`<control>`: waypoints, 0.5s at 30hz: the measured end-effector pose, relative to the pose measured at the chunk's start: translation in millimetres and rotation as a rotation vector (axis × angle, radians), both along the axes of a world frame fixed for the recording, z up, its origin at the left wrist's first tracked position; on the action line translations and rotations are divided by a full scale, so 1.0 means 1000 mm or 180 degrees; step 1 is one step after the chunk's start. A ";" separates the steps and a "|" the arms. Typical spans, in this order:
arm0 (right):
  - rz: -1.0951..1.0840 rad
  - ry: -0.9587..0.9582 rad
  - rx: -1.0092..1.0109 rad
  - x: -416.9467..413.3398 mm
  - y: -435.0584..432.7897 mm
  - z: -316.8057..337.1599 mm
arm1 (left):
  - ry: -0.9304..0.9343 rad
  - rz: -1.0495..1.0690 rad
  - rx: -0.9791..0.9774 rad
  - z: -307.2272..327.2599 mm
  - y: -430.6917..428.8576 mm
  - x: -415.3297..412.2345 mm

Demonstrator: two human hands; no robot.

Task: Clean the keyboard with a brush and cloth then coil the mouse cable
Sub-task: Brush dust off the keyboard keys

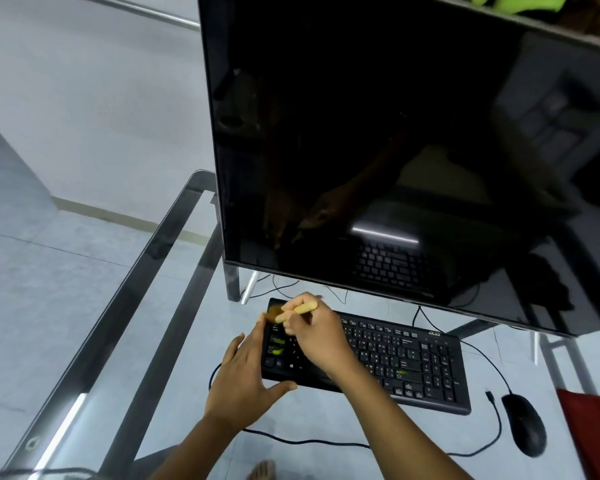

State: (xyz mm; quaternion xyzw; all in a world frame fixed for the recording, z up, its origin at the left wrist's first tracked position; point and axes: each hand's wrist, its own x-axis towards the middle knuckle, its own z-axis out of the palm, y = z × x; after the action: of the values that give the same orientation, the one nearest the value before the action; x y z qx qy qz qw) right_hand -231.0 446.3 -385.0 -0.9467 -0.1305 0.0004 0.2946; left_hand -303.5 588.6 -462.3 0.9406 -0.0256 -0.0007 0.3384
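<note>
head view: right hand (312, 336) grips brush (293, 310) over keyboard (395, 358) left end; left hand (243, 379) open, bracing edge.

Looked like a home computer corner rather than an office: glass-topped desk (174, 258) on a dark metal frame, 1 large dark monitor (395, 150), 1 black keyboard (413, 362) and 1 wired mouse (523, 427) with loose cable (309, 441). Showed plain pale floor tiles (32, 289) through the glass, bare pale walls, and a bare foot (262, 471) below.
</note>
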 end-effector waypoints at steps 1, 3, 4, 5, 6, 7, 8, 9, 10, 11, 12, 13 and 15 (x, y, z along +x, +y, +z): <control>0.0011 0.0002 -0.0147 -0.001 -0.002 -0.001 | -0.0001 -0.0022 0.0004 -0.002 0.000 0.000; -0.0305 0.0024 -0.0109 0.000 -0.011 0.002 | -0.0060 -0.0066 -0.0001 -0.003 0.001 0.001; -0.0451 0.0012 -0.0029 0.000 -0.019 0.005 | -0.0061 -0.0074 -0.0013 -0.003 0.001 0.001; -0.0366 -0.0002 -0.0002 -0.001 -0.024 0.004 | -0.0061 -0.0081 -0.0017 -0.002 0.001 0.001; -0.0212 0.0020 0.0039 -0.004 -0.027 0.003 | -0.0057 -0.0099 -0.0015 -0.002 0.002 0.001; -0.0133 0.0114 -0.0020 -0.006 -0.027 0.002 | -0.0077 -0.0114 -0.0005 -0.001 0.002 0.001; -0.0089 0.0136 -0.0105 -0.009 -0.029 0.003 | -0.0108 -0.0116 0.0011 -0.001 0.002 0.000; -0.0214 0.0163 -0.0013 -0.010 -0.030 0.001 | -0.0140 -0.0115 0.0020 0.001 0.002 0.000; -0.0421 0.0086 0.0079 -0.009 -0.033 0.004 | -0.0151 -0.0100 0.0013 0.003 0.001 0.000; -0.0473 0.0032 0.0130 -0.010 -0.036 0.005 | -0.0137 -0.0080 -0.0002 0.005 0.000 0.000; -0.0303 0.0046 0.0189 -0.011 -0.037 0.004 | -0.0106 -0.0065 -0.0009 0.005 0.000 0.000; -0.0168 0.0124 0.0238 -0.012 -0.037 0.002 | -0.0043 -0.0055 -0.0011 0.003 0.000 0.000; -0.0106 0.0215 0.0031 -0.017 -0.036 0.003 | 0.0062 -0.0045 -0.0026 -0.003 0.003 0.000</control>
State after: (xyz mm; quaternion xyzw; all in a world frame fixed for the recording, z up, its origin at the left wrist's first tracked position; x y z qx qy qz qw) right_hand -247.6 410.3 -382.3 -0.9467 -0.1047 0.0268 0.3035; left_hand -303.2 591.3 -465.7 0.9390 -0.0290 -0.0121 0.3425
